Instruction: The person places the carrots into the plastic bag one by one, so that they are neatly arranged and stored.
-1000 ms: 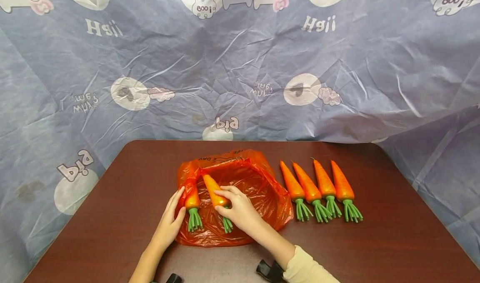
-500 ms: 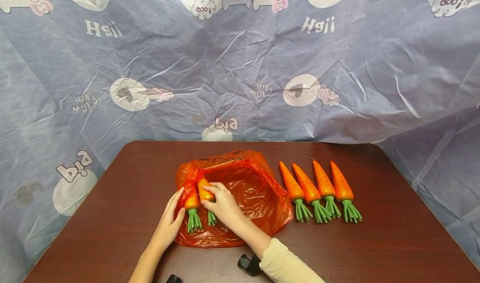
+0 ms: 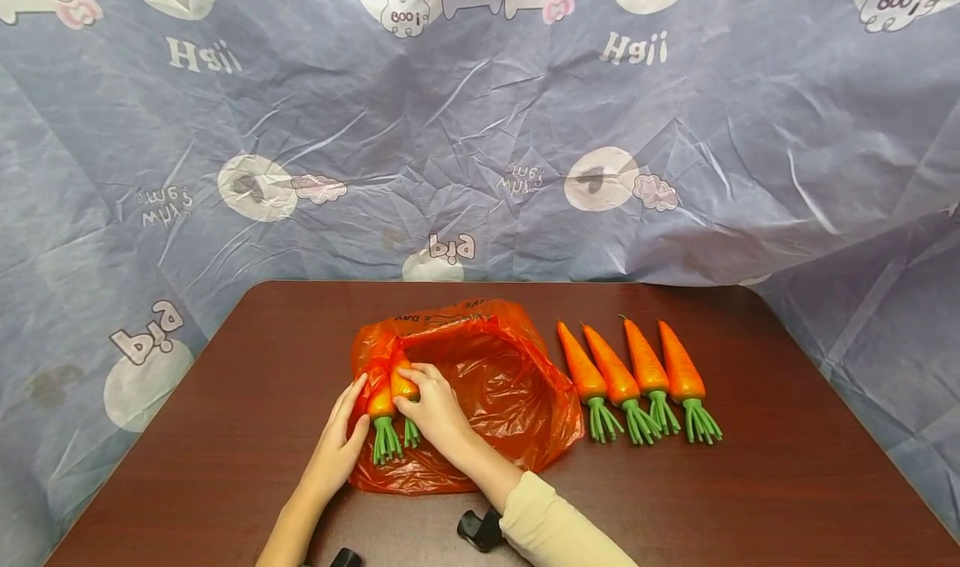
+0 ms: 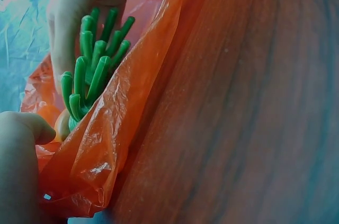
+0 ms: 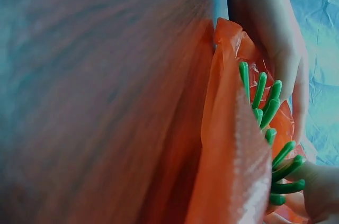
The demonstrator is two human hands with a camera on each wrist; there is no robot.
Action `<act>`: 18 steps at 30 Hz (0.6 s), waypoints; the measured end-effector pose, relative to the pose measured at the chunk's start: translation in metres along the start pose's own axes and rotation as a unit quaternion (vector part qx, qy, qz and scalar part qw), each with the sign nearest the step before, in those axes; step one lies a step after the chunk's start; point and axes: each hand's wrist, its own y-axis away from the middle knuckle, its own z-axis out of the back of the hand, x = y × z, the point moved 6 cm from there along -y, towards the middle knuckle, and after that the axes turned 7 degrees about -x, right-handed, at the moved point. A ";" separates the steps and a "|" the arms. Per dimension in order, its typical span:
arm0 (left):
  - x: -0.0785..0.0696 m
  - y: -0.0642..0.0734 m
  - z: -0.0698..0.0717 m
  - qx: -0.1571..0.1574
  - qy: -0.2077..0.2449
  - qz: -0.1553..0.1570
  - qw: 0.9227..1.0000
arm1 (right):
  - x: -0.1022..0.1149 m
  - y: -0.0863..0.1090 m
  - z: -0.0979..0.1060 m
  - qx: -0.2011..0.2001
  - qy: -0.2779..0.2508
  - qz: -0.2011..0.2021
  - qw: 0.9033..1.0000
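An orange-red plastic bag (image 3: 513,396) lies on the table with its mouth held wide, facing me. Two carrots with green stem ends lie side by side at its left. My right hand (image 3: 435,408) reaches into the bag and pinches the right carrot (image 3: 403,386) between thumb and fingers. The left carrot (image 3: 380,402) lies partly under the bag's film. Along the bag's left side rests my left hand (image 3: 337,438), fingers straight, thumb close to the left carrot. Green stems (image 4: 98,54) show behind the bag's edge in the left wrist view. Both carrot tips are covered by film.
Several more carrots (image 3: 640,383) lie in a row to the right of the bag, stems towards me. The brown table (image 3: 772,484) has a patterned cloth (image 3: 480,133) hanging behind it. A black wrist mount (image 3: 480,529) sits by the right sleeve.
My right hand has moved left, bringing its carrot beside the left carrot and under the bag's film. The left hand, bag and outer row of carrots have stayed in place.
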 end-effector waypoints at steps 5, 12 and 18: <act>-0.001 0.000 0.001 -0.005 -0.002 -0.003 1.000 | -0.003 0.000 -0.003 0.010 0.011 -0.004 1.000; -0.002 -0.001 0.000 -0.007 -0.003 0.001 1.000 | -0.005 0.001 -0.005 0.043 0.047 -0.016 0.998; -0.004 -0.001 -0.001 -0.007 -0.003 0.008 1.000 | -0.005 0.002 -0.002 0.097 0.093 -0.023 0.991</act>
